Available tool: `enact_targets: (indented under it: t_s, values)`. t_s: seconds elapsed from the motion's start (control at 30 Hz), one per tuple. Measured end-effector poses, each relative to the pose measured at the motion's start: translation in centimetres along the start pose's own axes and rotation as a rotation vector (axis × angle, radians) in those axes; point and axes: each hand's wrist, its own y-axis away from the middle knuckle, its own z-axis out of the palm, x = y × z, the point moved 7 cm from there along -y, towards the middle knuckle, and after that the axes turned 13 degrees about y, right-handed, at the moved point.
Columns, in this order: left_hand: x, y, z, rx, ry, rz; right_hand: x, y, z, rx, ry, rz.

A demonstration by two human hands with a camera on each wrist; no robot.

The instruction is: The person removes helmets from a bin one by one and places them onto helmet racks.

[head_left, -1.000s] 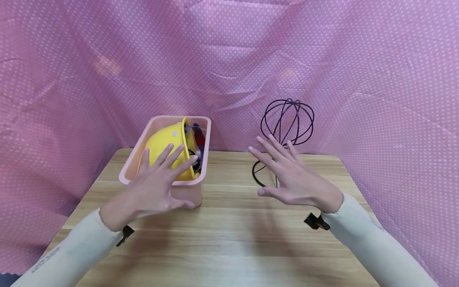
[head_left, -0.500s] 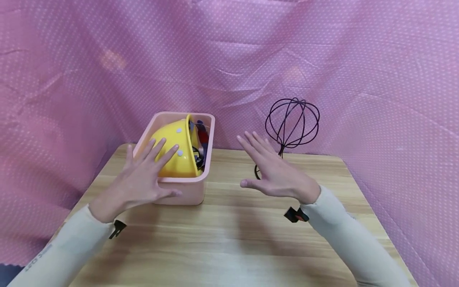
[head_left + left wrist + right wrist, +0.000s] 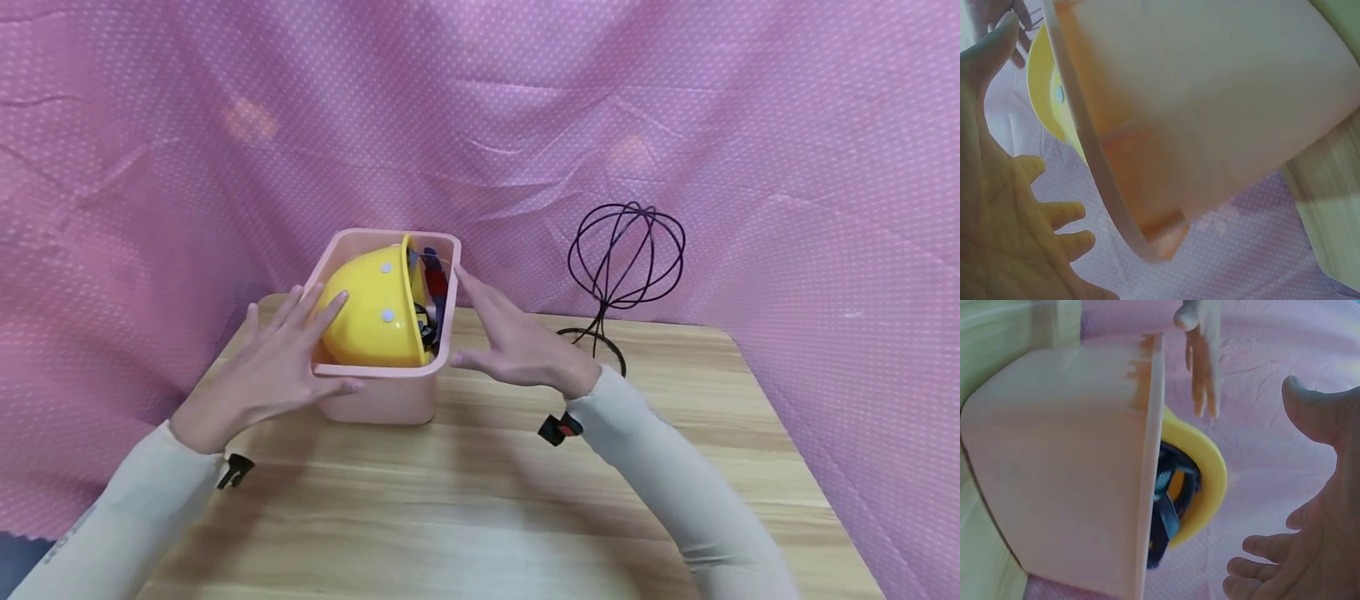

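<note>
A yellow hard hat (image 3: 367,308) lies on its side in a pink plastic bin (image 3: 382,396), its opening facing right with dark straps (image 3: 1169,494) inside. My left hand (image 3: 262,371), fingers spread, hovers over the bin's near left corner. At the bin's right side is my right hand (image 3: 517,337), fingers extended and thumb apart, its fingertips right at the rim in the head view. Both wrist views show a gap between palm and bin. Neither hand holds anything.
A black wire stand (image 3: 626,258) with a round cage top and ring base stands at the back right of the wooden table (image 3: 465,517). A pink dotted curtain (image 3: 525,125) hangs behind and at both sides.
My right hand has moved left, from in front of the wire stand to the bin's right side. The left hand has shifted slightly left and up. The head view has turned a little.
</note>
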Motion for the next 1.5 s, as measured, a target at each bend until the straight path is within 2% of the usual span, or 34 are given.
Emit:
enact_targets:
  t_s: [0.27, 0.53, 0.77, 0.87, 1.03, 1.13, 1.37, 1.5]
  values:
    - [-1.4, 0.2, -0.7, 0.023, 0.042, -0.03, -0.6, -2.3, 1.4, -0.04, -0.074, 0.037]
    - [-2.6, 0.7, -0.8, 0.06, 0.099, 0.002, -1.0, -3.8, 2.8, -0.072, -0.15, 0.09]
    - [-3.5, 0.6, -0.8, 0.059, 0.167, -0.029, -1.7, -5.0, 3.9, -0.106, -0.296, 0.132]
    - [-3.6, 0.6, -0.9, 0.083, 0.183, -0.007, -1.8, -5.5, 4.3, -0.107, -0.304, 0.15]
    - [-3.5, 0.7, -1.0, 0.149, 0.203, 0.081, -1.7, -6.0, 4.9, -0.122, -0.286, 0.215]
    - [-3.8, 0.8, -0.8, 0.142, 0.219, 0.083, -1.9, -6.3, 5.3, -0.136, -0.298, 0.23]
    - [-4.8, 1.2, -0.1, 0.06, 0.224, -0.053, -2.4, -6.9, 5.5, -0.118, -0.294, 0.203]
    - [-5.2, 1.3, 0.1, 0.044, 0.225, -0.096, -2.6, -7.2, 5.8, -0.127, -0.312, 0.191]
